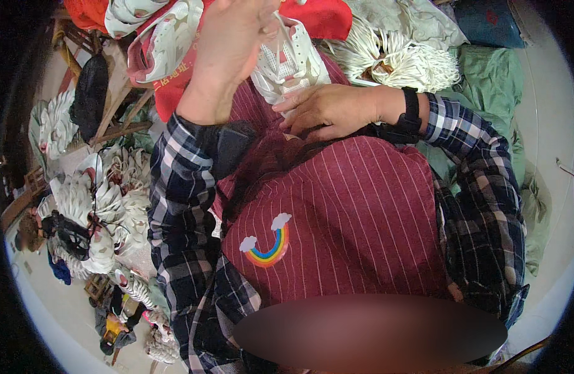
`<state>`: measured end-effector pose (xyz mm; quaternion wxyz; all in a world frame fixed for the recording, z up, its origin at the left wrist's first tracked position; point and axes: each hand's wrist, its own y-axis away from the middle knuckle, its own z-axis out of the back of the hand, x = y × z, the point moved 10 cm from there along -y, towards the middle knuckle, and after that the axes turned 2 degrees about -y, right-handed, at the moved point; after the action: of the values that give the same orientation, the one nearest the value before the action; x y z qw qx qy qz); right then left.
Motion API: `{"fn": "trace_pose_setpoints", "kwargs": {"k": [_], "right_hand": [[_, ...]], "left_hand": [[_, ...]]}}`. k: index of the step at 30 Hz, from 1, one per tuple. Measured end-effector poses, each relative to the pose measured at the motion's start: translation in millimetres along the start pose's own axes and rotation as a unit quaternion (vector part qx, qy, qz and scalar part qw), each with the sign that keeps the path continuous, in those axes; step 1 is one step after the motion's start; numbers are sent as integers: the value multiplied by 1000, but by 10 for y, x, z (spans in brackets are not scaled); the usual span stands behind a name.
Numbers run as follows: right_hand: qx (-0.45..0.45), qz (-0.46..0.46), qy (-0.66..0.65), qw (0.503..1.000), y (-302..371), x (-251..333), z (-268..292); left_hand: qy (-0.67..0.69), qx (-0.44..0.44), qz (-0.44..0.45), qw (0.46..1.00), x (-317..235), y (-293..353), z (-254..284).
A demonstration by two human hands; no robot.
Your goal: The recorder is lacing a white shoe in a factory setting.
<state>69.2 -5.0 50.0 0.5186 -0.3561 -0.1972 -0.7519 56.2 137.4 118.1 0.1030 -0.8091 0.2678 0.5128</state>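
A white shoe upper with small eyelets and a pinkish inner patch lies on my apron-covered lap. My right hand is closed on its near end, with the fingers bent and the thumb side touching the material. Over the left side of the same upper, my left hand is raised with its fingers curled together near the top edge of the picture. Whatever those fingers hold is hidden. A second white upper with pink lining rests just left of my left wrist, on red cloth.
To the far right lies a thick bundle of white laces, beside green sacking. Piles of white shoe parts fill the left side, near a wooden frame. Another person is at the lower left.
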Motion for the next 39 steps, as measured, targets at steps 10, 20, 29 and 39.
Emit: {"fn": "trace_pose_setpoints", "kwargs": {"k": [10, 20, 29, 39], "right_hand": [[-242, -173, -319, 900, 259, -556, 511], [-403, -166, -428, 792, -128, -879, 1066], [-465, -126, -573, 663, 317, -936, 1431], [-652, -71, -548, 519, 2413, -1088, 1987]], "left_hand": [[-72, -8, -61, 996, -28, 70, 386], [-27, -36, -36, 998, -87, 252, 268], [118, -71, -77, 987, -520, 505, 1396], [174, -205, -104, 957, -549, 1330, 3235]]}}
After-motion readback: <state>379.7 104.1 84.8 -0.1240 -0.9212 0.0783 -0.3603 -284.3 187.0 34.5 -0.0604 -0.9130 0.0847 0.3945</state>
